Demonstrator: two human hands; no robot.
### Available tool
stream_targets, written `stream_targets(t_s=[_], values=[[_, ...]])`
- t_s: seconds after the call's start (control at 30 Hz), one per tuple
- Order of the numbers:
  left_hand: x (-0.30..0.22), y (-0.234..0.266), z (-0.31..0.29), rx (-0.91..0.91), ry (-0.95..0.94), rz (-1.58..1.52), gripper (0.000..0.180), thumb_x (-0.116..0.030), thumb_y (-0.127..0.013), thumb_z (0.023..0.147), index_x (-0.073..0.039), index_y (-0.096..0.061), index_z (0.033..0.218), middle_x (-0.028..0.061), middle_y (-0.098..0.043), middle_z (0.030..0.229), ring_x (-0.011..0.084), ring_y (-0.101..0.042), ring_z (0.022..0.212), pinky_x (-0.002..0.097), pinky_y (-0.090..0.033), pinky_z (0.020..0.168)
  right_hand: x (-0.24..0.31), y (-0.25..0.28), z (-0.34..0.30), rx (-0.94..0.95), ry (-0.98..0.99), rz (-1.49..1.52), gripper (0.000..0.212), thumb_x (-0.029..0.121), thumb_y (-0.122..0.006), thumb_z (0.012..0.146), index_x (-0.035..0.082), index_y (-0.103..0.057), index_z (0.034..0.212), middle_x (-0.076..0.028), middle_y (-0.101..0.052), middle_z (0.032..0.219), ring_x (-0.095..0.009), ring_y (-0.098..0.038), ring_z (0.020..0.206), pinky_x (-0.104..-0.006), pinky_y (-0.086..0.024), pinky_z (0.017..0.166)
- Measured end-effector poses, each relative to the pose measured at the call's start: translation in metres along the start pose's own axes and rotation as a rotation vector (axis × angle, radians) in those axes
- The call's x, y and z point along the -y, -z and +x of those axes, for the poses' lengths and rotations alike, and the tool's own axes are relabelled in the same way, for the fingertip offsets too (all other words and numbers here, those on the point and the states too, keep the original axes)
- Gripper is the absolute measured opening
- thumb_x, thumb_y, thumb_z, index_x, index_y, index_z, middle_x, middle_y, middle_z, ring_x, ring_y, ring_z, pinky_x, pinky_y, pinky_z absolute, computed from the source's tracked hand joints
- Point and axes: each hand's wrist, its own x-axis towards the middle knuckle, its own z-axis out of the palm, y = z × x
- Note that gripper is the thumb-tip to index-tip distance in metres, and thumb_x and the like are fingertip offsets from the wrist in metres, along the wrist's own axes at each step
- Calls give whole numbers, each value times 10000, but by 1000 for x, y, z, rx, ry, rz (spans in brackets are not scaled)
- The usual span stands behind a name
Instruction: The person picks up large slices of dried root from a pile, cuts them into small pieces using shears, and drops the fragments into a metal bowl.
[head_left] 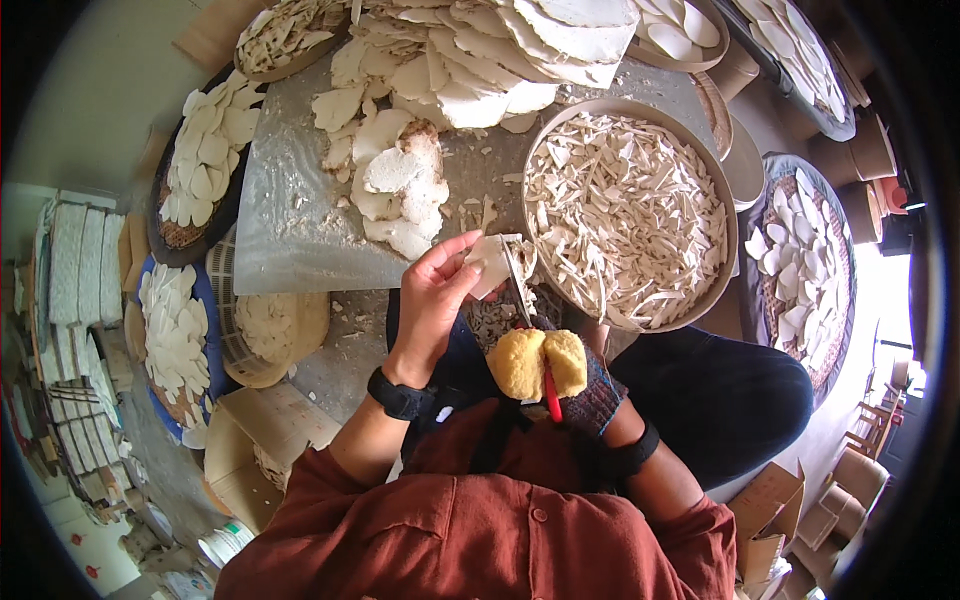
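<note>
My left hand (435,295) pinches a thin off-white slice (488,268) with a brown, rough edge. In my right hand (602,392), which wears a dark knitted glove, is a pair of scissors (518,285). Red shows on the scissors' handle, and thick yellow foam padding (530,363) wraps part of it. The blades point away from me and lie against the slice's right side. The foam hides most of my right fingers. Just right of the slice stands a round tray (732,215) filled with narrow off-white strips.
A metal-topped table (290,235) spreads ahead, bearing piled slices (490,60) and loose flat pieces (400,190). Trays of slices stand left (205,150) and right (800,270). A plastic basket (250,370) sits left, beside an open cardboard box (270,430).
</note>
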Motion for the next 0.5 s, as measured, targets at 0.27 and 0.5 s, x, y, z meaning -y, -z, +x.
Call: stream_targets(t_s=[0.27,0.5], values=[[1,11,6,17,10,49,347,-16,-569,847,-1,-535,1192,89,-645,902,120,-618,750,259,-536,647,-6,7,-4,-16,137,-593,657,175,-812,616,44,-504,1181,-98,-584,1134,-184,-568,1047,-319,-454,904],[4,15,1,10,25,174,366,-59,-552,866,-4,-479,1220,111,-625,993,154,-622,831,280,-531,693,-22,4,-1,-132,213,-413,472,237,-747,686,34,-535,1056,-103,-628,943,-232,-622,874,-319,-493,789]])
